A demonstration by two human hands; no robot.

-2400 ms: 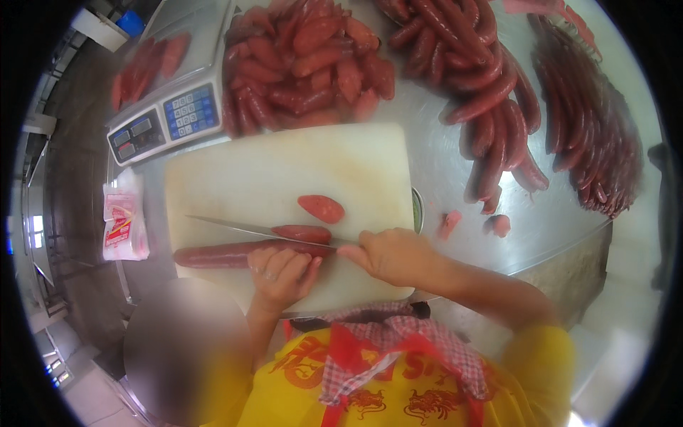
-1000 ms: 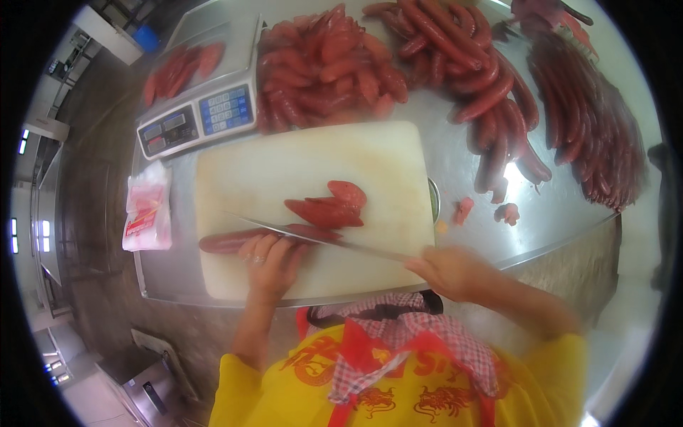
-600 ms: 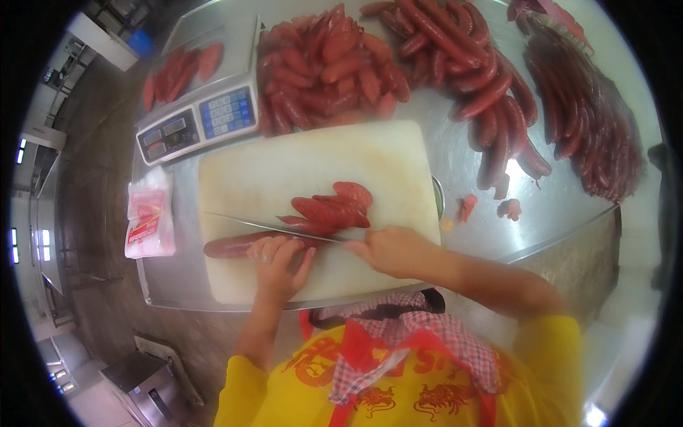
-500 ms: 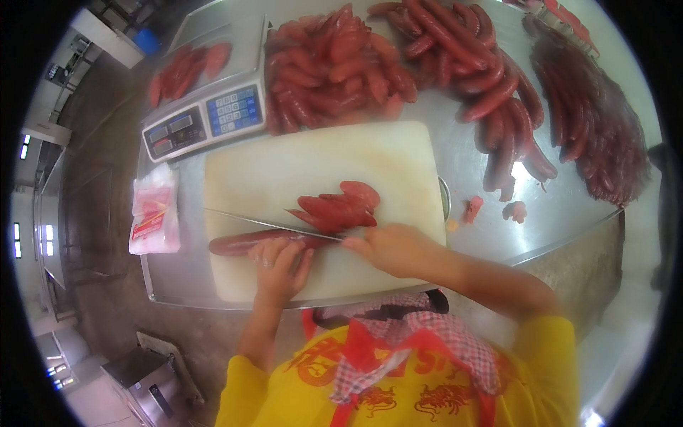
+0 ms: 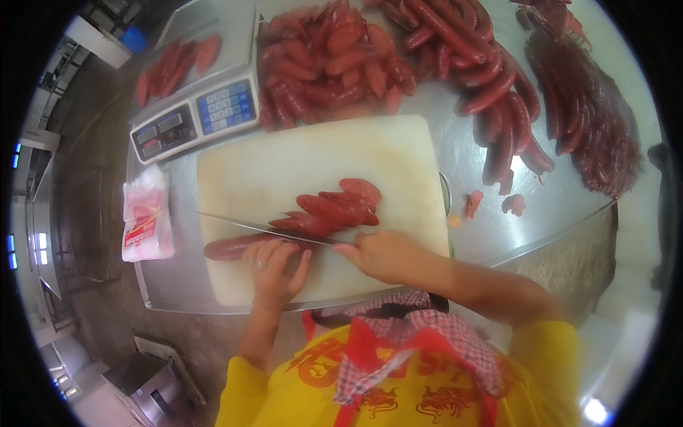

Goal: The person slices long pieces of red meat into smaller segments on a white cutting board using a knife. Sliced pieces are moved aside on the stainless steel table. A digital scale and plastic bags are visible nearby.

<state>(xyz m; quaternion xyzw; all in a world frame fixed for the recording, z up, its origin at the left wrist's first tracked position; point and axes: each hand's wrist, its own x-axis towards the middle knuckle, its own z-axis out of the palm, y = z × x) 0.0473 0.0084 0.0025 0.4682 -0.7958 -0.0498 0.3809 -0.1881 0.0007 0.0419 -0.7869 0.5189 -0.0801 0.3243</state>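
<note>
A long red sausage (image 5: 226, 248) lies across the front part of a white cutting board (image 5: 284, 160). My left hand (image 5: 276, 274) is closed over the sausage's right part, fingertips on its top; a ring shows on one finger. In my right hand (image 5: 390, 257) is the handle of a long knife (image 5: 245, 225). Its thin blade points left and slants along the sausage's far side, close to my left fingertips. Just beyond the blade lies a small heap of slanted sausage slices (image 5: 327, 211). My fingers hide the sausage's right end and the knife handle.
A digital scale (image 5: 192, 121) at the far left bears several sausage pieces (image 5: 178, 67). Behind the board is a large pile of cut pieces (image 5: 327, 64). Whole sausages (image 5: 498, 85) and a darker bunch (image 5: 590, 121) lie right. Plastic bags (image 5: 147, 217) sit left; scraps (image 5: 514, 205) rest on the metal table (image 5: 548, 228).
More slices now lie against the blade's far side, joining the heap. Knife and left hand keep nearly the same place on the sausage; the whole view has shifted slightly.
</note>
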